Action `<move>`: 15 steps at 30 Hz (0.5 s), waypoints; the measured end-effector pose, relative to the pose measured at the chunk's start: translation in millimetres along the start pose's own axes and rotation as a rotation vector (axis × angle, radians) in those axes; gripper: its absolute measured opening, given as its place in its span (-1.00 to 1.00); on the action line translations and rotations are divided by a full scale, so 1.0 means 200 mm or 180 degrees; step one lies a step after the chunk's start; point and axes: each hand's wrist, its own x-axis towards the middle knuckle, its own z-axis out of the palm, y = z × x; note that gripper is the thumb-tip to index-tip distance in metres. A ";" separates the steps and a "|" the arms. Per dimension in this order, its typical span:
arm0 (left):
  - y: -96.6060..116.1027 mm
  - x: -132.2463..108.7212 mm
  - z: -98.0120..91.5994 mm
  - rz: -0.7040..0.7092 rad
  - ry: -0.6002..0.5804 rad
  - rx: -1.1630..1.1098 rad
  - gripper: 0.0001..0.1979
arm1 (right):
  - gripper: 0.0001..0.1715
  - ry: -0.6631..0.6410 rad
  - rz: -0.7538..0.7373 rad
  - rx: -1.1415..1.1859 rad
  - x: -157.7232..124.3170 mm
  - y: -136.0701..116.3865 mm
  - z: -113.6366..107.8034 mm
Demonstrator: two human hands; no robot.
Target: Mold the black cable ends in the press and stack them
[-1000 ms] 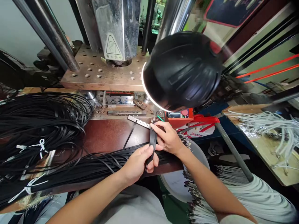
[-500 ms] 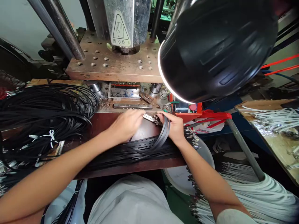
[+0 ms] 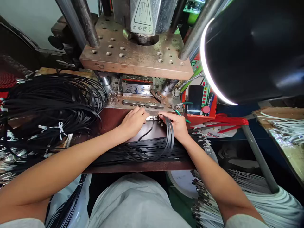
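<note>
My left hand (image 3: 135, 123) is closed at the left end of a short, pale metal bar (image 3: 151, 118) in front of the press. One black cable runs up to the bar beside my left fingertips and curves down to the table. My right hand (image 3: 175, 125) pinches the ends of several flat black cables (image 3: 170, 133) at the bar's right end. Those cables loop down below the hand. Across the table in front of me lies a bundle of black cables (image 3: 147, 152). My fingers partly hide the bar and the cable tips.
Beyond my hands stands a press with a thick drilled plate (image 3: 137, 65), above a metal die (image 3: 137, 86) and a loose steel bar (image 3: 142, 104). Coiled black cables (image 3: 54, 101) fill the left. A black lamp (image 3: 256, 53) overhangs the right, near a red control box (image 3: 211, 110).
The metal bar has turned from tilted to nearly level. A single black cable now reaches it near my left fingers. The camera view has shifted, moving the press rightward in the picture.
</note>
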 end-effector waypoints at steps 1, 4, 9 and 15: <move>0.00 0.00 0.00 -0.0008 -0.0005 0.0007 -0.84 | -0.78 -0.0081 -0.0151 -0.0108 0.00 0.00 0.00; 0.00 -0.01 0.00 -0.0023 0.0003 0.0016 -0.85 | -0.75 -0.0408 -0.0593 -0.0398 0.02 0.00 -0.02; 0.01 -0.01 -0.01 -0.0053 0.0051 -0.0045 -0.79 | -0.72 -0.0681 -0.0826 -0.0456 0.04 0.01 -0.04; 0.02 0.08 0.03 0.0515 0.0382 -0.0747 -0.76 | -0.78 0.0309 -0.0028 0.0009 0.01 0.03 -0.08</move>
